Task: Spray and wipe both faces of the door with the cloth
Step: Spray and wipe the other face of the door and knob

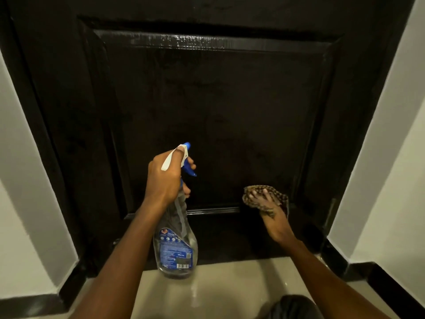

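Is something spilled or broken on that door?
Nothing looks broken. On the door, the panel's top ledge glistens with wet drips, likely spray not yet wiped. The floor below the spray bottle has a shiny patch that may be wet. The right hand presses the cloth low on the door.

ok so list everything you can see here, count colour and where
door: one, near black, fills the middle, wet streaks on its upper moulding
spray bottle: one, clear with blue label and blue-white head, low centre before the door
cloth: one, brown patterned, against the door's lower right
walls: two, white, either side
floor: one, beige, bottom
left hand: one, grips the spray bottle's neck
right hand: one, fingers spread, presses the cloth
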